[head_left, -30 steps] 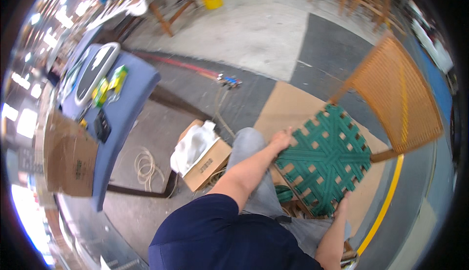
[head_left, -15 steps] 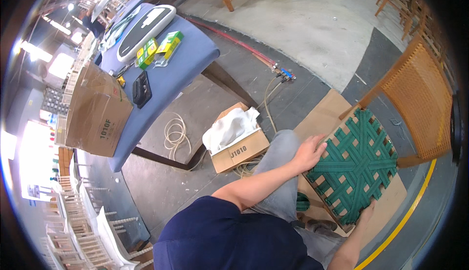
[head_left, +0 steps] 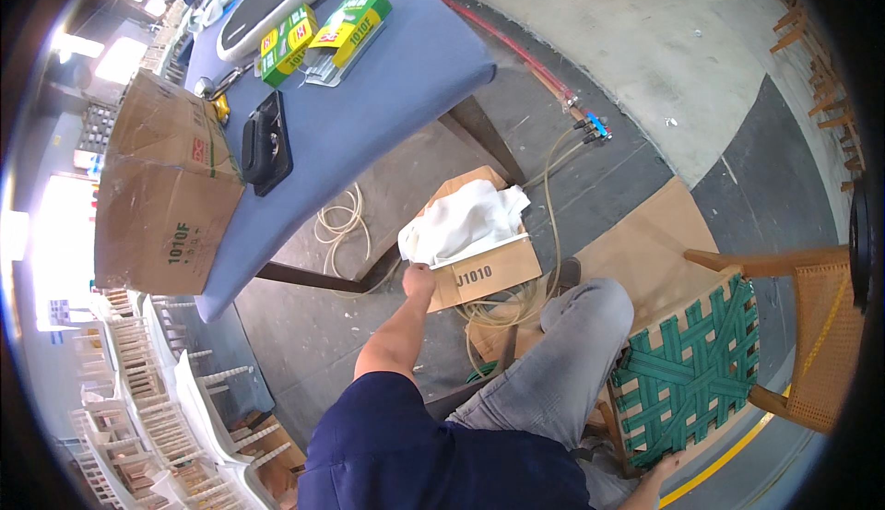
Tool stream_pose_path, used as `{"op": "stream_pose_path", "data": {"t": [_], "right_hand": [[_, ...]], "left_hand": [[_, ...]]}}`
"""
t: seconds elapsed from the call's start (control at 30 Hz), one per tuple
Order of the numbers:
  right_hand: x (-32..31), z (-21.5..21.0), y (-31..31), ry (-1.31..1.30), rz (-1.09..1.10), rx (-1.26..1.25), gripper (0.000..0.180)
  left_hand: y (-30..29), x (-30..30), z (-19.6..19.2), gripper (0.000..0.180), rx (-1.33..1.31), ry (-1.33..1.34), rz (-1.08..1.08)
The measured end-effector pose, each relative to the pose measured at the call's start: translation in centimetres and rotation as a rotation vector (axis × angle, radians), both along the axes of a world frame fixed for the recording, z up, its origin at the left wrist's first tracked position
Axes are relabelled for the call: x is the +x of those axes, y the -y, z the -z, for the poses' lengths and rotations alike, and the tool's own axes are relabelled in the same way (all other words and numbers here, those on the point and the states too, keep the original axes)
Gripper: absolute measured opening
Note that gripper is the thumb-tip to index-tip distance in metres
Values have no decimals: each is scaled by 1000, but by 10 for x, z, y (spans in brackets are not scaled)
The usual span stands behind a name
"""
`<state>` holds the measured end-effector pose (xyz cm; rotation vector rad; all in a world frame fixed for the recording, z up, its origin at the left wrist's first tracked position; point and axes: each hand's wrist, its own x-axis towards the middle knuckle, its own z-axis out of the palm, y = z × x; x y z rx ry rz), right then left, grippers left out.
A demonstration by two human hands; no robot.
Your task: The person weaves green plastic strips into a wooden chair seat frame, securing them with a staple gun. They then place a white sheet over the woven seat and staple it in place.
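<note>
My left hand (head_left: 419, 281) is closed at the near left corner of a small cardboard box (head_left: 489, 275), its fingers curled over the rim. A crumpled white cloth (head_left: 466, 219) fills the top of that box and touches the hand area. At the lower right, my right hand (head_left: 668, 464) grips the near edge of a wooden chair's seat; the fingertips are partly hidden under the frame. Green webbing (head_left: 691, 372) is woven across the seat in crossing strips. The chair's cane backrest (head_left: 825, 335) points away to the right, so the chair lies tipped beside my knee.
A blue padded table (head_left: 387, 77) at the left carries a large carton (head_left: 166, 196), green-yellow boxes (head_left: 346, 30) and a black tool-like object (head_left: 267, 146). Coiled pale hoses (head_left: 343, 224) and a red hose with blue valve (head_left: 597, 125) lie on the floor. Flat cardboard (head_left: 645, 233) lies under the chair.
My left hand has left the chair seat and reached left to the small box. My right hand stays on the seat edge. The chair has tilted, and my view has turned leftward.
</note>
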<state>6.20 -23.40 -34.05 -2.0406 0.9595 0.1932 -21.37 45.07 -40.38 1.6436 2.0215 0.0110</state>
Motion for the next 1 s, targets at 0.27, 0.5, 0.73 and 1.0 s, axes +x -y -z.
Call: {"op": "stream_pose_path", "data": {"t": [0.27,0.5,0.73,1.0], "right_hand": [[-5,-11,-44,-172,-105,-444,77],[-18,-34,-49,-194,-72,-280,77],[-14,-39,-52,-96,-127,-25,73],[8,-41,-81,-222,-75,-77,73]], "left_hand": [[-77,-20,36,23,86,5,-105],[-121,13,67,20,24,247,-402],[-146,26,88,14,-317,922,-1041],[-125,-4,62,10,12,1035,-715]]}}
